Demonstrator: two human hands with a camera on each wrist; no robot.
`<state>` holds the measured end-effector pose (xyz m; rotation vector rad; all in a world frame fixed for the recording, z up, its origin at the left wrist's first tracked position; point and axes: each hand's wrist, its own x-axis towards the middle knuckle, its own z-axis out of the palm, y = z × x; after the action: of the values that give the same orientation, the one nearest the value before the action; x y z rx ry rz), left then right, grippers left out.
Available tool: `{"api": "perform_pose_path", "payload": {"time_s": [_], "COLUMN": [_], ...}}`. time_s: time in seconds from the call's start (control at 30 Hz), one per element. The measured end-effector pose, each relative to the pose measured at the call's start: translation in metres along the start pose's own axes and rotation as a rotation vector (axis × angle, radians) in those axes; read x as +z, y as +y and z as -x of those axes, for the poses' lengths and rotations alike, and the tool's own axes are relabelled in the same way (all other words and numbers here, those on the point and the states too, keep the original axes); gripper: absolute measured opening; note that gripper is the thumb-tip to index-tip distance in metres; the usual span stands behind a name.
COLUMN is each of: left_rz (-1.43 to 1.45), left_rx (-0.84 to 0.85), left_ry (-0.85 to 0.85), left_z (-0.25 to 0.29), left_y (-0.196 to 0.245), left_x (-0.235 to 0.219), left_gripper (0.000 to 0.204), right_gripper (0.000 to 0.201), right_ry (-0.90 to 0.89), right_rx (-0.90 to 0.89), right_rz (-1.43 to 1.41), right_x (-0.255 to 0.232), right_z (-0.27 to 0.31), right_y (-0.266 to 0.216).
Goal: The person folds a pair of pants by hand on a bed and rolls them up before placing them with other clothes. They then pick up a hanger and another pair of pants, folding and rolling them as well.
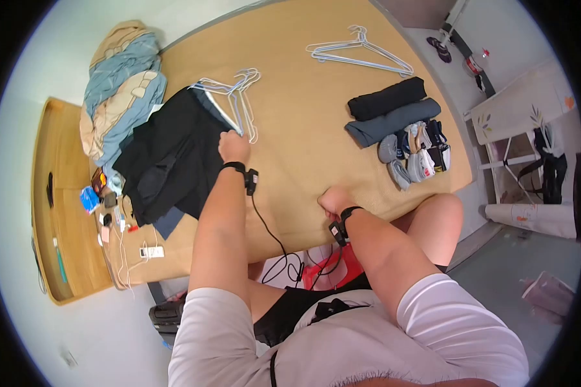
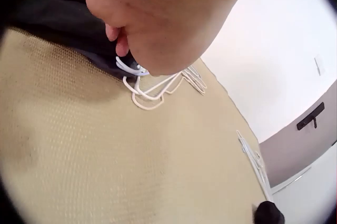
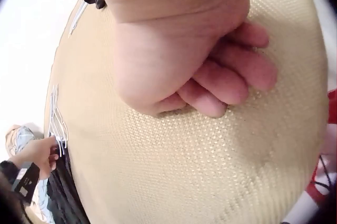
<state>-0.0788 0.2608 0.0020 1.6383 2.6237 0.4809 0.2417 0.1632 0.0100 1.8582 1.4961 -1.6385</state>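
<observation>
My left hand [image 1: 234, 147] grips the edge of a black garment [image 1: 174, 145] beside white and blue hangers [image 1: 239, 97]. In the left wrist view, the curled fingers of the left hand [image 2: 150, 21] meet dark cloth [image 2: 63, 24] next to the hanger ends [image 2: 150, 95]; the palm hides part of the hold. My right hand [image 1: 339, 201] rests near the mat's front edge. Its fingers are curled and hold nothing, as the right hand [image 3: 184, 61] shows in the right wrist view.
Two dark rolled garments [image 1: 394, 109] and several rolled socks [image 1: 416, 151] lie on the right of the mat [image 1: 297, 129]. More hangers [image 1: 361, 53] are at the far right. A blanket [image 1: 126, 84], a white phone [image 1: 152, 252] and cables are at the left.
</observation>
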Motion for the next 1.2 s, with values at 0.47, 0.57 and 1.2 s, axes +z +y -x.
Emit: {"api": "perform_pose_path", "payload": {"time_s": [0.47,0.57,1.2], "left_rz": [0.973,0.929,0.995], "left_rx": [-0.187,-0.148,0.197], "left_ry": [0.214,0.339,0.192], "left_z": [0.056,0.120,0.284], "left_y": [-0.008,-0.002,0.038], "left_x": [-0.110,-0.170,-0.341], "left_gripper": [0.041,0.040,0.027], "right_gripper": [0.029,0.029,0.040], "right_ry": [-0.069,-0.055,-0.265], "right_rx": [-0.008,-0.051,-0.868], "right_rz": [-0.004,0.006,-0.399], "right_x": [-0.001,-0.003,0.004], "right_z": [-0.003,0.007,0.121], "right_y": [0.004,0.003,-0.036]}}
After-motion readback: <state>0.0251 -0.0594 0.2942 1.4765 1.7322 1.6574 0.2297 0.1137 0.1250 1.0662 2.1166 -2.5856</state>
